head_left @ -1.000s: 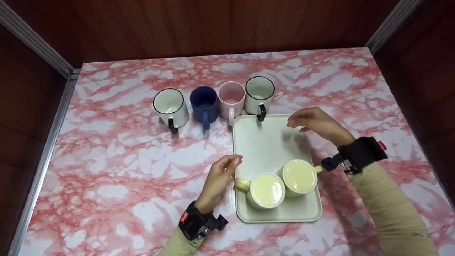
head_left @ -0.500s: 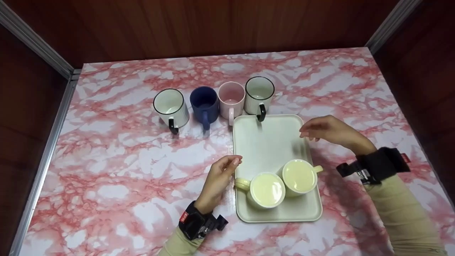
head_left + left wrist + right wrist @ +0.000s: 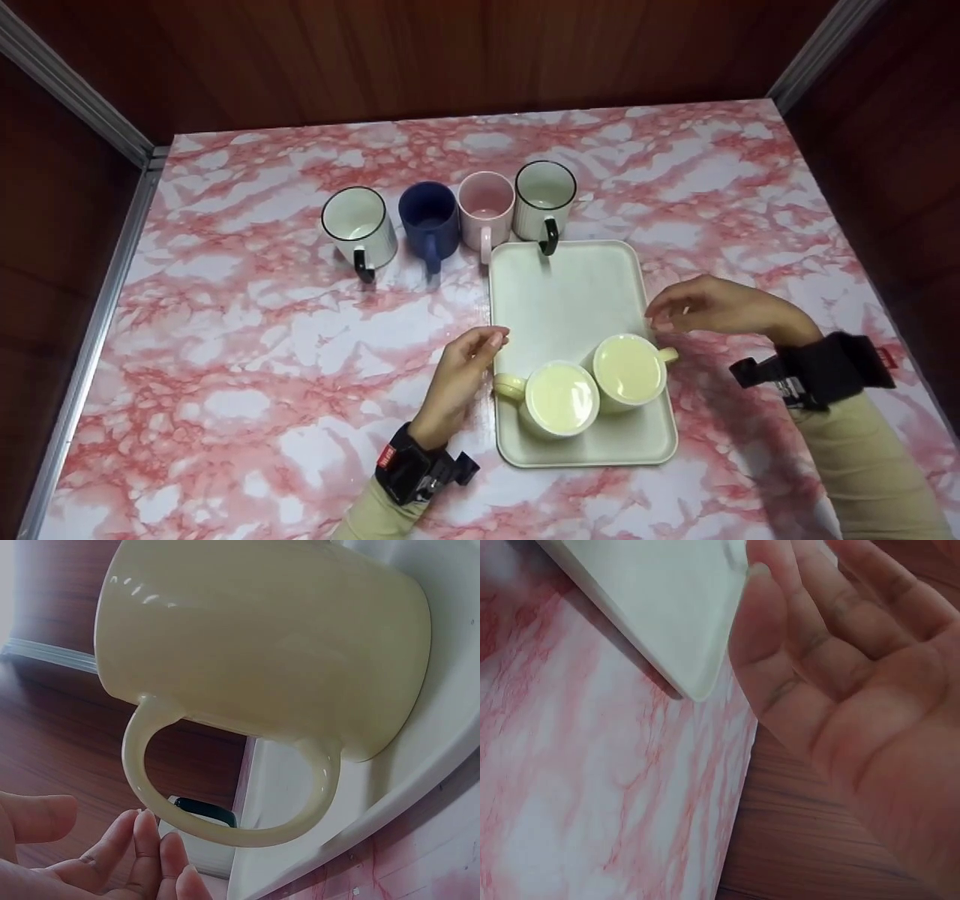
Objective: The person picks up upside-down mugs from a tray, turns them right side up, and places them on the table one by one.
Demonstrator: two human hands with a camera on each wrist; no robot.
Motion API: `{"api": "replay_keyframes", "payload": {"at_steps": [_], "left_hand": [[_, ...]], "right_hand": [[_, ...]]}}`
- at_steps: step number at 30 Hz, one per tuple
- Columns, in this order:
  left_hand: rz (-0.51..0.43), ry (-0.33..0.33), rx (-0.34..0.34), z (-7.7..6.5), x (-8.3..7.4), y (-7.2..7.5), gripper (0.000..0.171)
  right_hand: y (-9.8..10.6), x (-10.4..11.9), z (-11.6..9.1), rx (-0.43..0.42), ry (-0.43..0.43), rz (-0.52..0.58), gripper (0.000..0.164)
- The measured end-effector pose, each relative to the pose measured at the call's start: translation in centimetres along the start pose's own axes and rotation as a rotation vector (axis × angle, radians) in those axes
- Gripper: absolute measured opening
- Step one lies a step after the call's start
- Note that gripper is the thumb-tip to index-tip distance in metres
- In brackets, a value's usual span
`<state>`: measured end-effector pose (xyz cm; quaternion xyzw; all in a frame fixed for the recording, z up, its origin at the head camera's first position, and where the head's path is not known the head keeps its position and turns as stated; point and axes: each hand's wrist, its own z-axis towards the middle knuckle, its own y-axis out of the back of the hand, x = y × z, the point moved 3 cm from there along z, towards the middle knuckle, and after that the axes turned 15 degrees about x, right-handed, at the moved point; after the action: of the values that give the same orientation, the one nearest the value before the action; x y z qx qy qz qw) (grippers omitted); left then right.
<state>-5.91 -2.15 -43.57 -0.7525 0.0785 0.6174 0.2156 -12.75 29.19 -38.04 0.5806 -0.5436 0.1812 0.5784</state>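
Two yellow mugs stand upright near the front end of a cream tray. The left mug has its handle pointing left over the tray's edge; the right mug points its handle to the right. My left hand holds nothing, its fingers loosely bent beside the tray's left edge. In the left wrist view those fingertips are close to the handle of the yellow mug. My right hand is also free, with relaxed fingers at the tray's right edge, just beyond the right mug's handle.
Behind the tray is a row of mugs: a white one with a black rim, a blue one, a pink one and another white, black-rimmed one, whose black handle overlaps the tray's far edge. Dark wooden panels enclose the marbled table.
My right hand has drawn back from over the far part of the tray, moving right and nearer to me. The left hand and the mugs have stayed in place.
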Motion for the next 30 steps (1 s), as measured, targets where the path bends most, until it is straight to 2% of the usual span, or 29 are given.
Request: {"api": "replay_keyframes", "payload": {"at_steps": [6,12,16,21,25,30], "left_hand": [[-0.003,0.001,0.001,0.0,0.1,0.1,0.029],[-0.013,0.007,0.003,-0.1,0.0,0.1,0.030],[-0.016,0.001,0.003,-0.1,0.0,0.1,0.030],[-0.018,0.000,0.004,-0.1,0.0,0.2,0.030],[-0.024,-0.010,0.006,-0.1,0.0,0.2,0.030],[-0.028,-0.011,0.003,-0.2,0.0,0.2,0.031]], "right_hand": [[-0.7,0.5,-0.5,0.093,0.047,0.010,0.019],[-1.8,1.1,-0.9,0.170,0.024,-0.049,0.019],[-2.4,1.7,-0.7,0.176,-0.006,-0.115,0.017],[-3.3,2.3,-0.2,0.117,-0.031,-0.239,0.015],[-4.2,2.6,0.1,0.017,-0.097,-0.358,0.018],[-5.4,2.9,0.3,-0.116,-0.179,-0.459,0.030]]}}
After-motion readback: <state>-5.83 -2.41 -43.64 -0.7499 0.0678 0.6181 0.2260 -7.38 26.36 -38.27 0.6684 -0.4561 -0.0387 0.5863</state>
